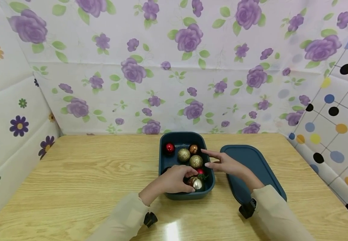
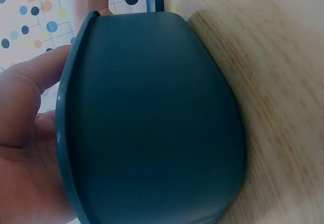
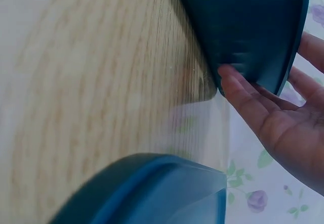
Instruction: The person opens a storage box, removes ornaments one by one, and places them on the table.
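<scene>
A dark blue rectangular box holds several Christmas balls. My left hand reaches over its near left rim, thumb and fingers spread around a shiny gold ball. Beside that ball lies a red one with a bit of green. Two glittery gold balls, one of them nearest the right hand, sit mid-box. Farther back are a red ball and a copper ball. My right hand is at the right rim, its fingers extended along the box wall. The left palm hides part of the contents.
A dark blue lid lies on the wooden table to the right of the box, under my right forearm. A flowered cloth hangs behind the table, with patterned cloths at both sides. Black wrist cameras sit below the sleeves.
</scene>
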Demonstrator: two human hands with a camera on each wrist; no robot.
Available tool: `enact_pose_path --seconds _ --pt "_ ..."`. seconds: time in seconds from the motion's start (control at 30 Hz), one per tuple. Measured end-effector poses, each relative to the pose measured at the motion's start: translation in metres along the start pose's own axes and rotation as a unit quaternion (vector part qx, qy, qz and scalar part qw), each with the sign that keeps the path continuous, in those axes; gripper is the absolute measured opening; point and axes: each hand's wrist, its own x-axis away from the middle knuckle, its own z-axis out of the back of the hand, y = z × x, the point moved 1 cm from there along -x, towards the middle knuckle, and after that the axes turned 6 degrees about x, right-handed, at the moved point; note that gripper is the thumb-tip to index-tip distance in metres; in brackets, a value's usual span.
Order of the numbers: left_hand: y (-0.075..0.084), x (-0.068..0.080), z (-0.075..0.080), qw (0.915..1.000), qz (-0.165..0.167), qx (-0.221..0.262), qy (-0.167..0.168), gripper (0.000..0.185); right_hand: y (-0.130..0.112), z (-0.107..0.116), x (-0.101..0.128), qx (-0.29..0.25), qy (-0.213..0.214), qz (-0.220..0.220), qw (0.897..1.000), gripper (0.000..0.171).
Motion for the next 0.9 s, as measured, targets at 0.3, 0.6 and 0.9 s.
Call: enact_pose_path --seconds 0.3,0.6,0.9 --pt "-0.0001 -0.0050 -0.0034 0.9990 -0.009 -0.043 -0.001 0.045 -0.0023 -0.0004 0.0011 -0.016 -0.002 -0.009 1.000 0.063" --pt "-0.0003 -0.0081 -0.0076 0.9971 -0.031 -0.069 0.005 0.041 -0.0034 -0.0015 0.0027 -0.026 0.001 -0.013 1.000 0.065" --pt "-0.0042 -0.0069 -0.0055 0.9975 -0.037 -0.060 0.013 0.042 -0.0026 -0.0022 0.0027 -0.019 0.010 -0.021 1.000 0.065"
